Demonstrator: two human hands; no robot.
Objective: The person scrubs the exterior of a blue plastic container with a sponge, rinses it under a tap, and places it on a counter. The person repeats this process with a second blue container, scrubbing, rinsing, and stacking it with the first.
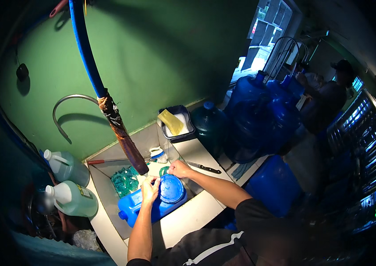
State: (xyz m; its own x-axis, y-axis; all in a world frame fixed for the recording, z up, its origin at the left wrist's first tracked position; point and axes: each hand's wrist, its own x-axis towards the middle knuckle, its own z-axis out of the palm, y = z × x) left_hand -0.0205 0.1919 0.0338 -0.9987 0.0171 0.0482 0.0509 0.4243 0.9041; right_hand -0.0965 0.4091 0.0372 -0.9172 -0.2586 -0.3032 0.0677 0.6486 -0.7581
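Note:
A blue plastic water container lies in a tiled sink, its large round blue lid facing up and wet with drops. My left hand is at the lid's left edge, thumb and fingers drawn together; whether they grip anything is hidden. Just beyond the lid, my right hand has its fingers curled beside a loop of green netting. More green netting lies bunched in the sink. The tape-wrapped end of a blue hose hangs down close above the lid.
A white-and-blue brush rests in the sink. On the ledge are a black-handled knife and a dark tub with a yellow sponge. Two jugs stand left; large blue bottles stand right. A person is behind them.

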